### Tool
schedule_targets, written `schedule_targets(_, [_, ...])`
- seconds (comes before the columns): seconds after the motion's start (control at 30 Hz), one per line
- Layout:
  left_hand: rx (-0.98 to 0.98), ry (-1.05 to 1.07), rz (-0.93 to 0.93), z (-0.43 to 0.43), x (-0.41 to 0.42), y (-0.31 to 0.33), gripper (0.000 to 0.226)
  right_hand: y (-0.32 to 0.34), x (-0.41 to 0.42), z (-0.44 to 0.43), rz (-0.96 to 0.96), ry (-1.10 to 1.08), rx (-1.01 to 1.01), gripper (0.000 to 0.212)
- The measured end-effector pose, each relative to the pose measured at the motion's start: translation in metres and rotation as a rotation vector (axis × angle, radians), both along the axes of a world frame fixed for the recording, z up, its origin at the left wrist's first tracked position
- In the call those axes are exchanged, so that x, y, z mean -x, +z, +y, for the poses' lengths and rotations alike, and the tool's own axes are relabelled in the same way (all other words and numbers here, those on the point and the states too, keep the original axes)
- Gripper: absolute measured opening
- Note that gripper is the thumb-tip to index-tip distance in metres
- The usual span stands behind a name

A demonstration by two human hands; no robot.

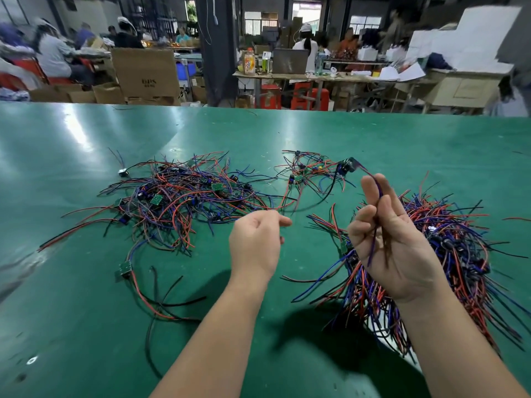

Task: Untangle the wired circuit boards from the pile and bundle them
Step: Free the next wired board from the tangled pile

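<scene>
A tangled pile [178, 196] of red, blue and black wires with small green circuit boards lies on the green table [287, 133] at centre left. A smaller tangle [307, 173] sits behind my hands. My right hand [393, 239] is raised palm up and pinches the blue and dark wires of one wired board [347, 165], which hangs in the air above the smaller tangle. My left hand [255, 242] hovers over the table with fingers loosely curled; whether it holds a thin red wire is unclear. A gathered heap of wired boards [448, 254] lies under and right of my right hand.
One separate wired board [124, 270] with red and black leads lies at the near left. A small round part [123, 172] sits far left of the pile. Beyond the table's far edge are cardboard boxes [146, 73], workbenches and seated people.
</scene>
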State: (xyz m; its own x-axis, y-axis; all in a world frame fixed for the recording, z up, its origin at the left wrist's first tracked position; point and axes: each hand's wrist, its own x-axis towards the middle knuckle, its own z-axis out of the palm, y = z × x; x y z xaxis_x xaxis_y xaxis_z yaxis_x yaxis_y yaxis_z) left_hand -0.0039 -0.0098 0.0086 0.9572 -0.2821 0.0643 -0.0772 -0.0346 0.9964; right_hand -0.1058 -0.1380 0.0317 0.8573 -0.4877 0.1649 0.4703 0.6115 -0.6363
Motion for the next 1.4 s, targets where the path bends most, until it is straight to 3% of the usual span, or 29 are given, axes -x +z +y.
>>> schedule_targets(0.1, [-0.320, 0.016, -0.196, -0.001, -0.002, -0.006, 0.027, 0.000, 0.000, -0.004, -0.031, -0.025, -0.034, 0.031])
schedule_targets(0.13, [-0.280, 0.064, -0.260, -0.001, -0.003, -0.006, 0.035, 0.000, 0.000, -0.004, -0.033, -0.032, -0.034, 0.031])
schedule_targets(0.2, [0.017, 0.022, -0.258, 0.000, -0.001, -0.002, 0.046, -0.001, 0.000, -0.004, -0.032, -0.029, -0.026, 0.031])
schedule_targets(0.27, [0.295, -0.296, -0.061, 0.004, -0.001, 0.004, 0.046, -0.002, -0.002, -0.001, -0.024, -0.011, -0.013, 0.032])
schedule_targets(0.3, [0.305, -0.528, 0.057, 0.004, 0.000, 0.008, 0.045, -0.003, -0.002, 0.000, -0.016, -0.004, -0.004, 0.032])
schedule_targets(0.37, [0.074, -1.022, 0.213, 0.008, 0.004, 0.012, 0.049, -0.005, -0.003, 0.003, 0.001, 0.005, 0.010, 0.032])
schedule_targets(0.43, [-0.165, -1.348, 0.132, 0.011, 0.010, 0.011, 0.043, -0.005, -0.003, 0.003, 0.002, 0.001, 0.017, 0.031])
schedule_targets(0.47, [-0.178, -1.449, 0.044, 0.012, 0.012, 0.009, 0.041, -0.004, -0.002, 0.002, -0.005, -0.003, 0.017, 0.031])
schedule_targets(0.5, [-0.127, -1.521, -0.005, 0.014, 0.013, 0.005, 0.041, -0.003, -0.001, 0.000, -0.013, -0.009, 0.011, 0.032])
schedule_targets(0.57, [0.038, -1.599, 0.085, 0.020, 0.014, 0.004, 0.047, -0.002, 0.000, -0.002, -0.019, -0.028, -0.007, 0.031])
schedule_targets(0.67, [0.242, -1.441, 0.275, 0.017, 0.013, 0.009, 0.048, -0.003, -0.001, 0.001, 0.027, -0.034, 0.031, 0.029])
schedule_targets(0.77, [0.250, -0.934, 0.359, 0.006, 0.011, 0.016, 0.059, -0.005, -0.002, 0.006, 0.144, 0.015, 0.137, 0.028])
schedule_targets(0.97, [0.146, -0.380, 0.125, -0.011, 0.016, 0.004, 0.053, -0.008, -0.004, 0.008, 0.232, 0.056, 0.248, 0.026])
schedule_targets(1.23, [0.671, -0.369, 0.229, -0.002, -0.001, 0.010, 0.022, -0.015, -0.006, 0.025, 0.362, 0.253, 0.409, 0.018])
schedule_targets(1.33, [0.594, -0.409, 0.193, 0.004, -0.005, 0.011, 0.014, -0.015, -0.008, 0.022, 0.410, 0.192, 0.461, 0.021])
schedule_targets(1.4, [0.440, -0.503, 0.129, 0.007, -0.003, 0.011, 0.036, -0.015, -0.010, 0.016, 0.408, 0.099, 0.416, 0.031])
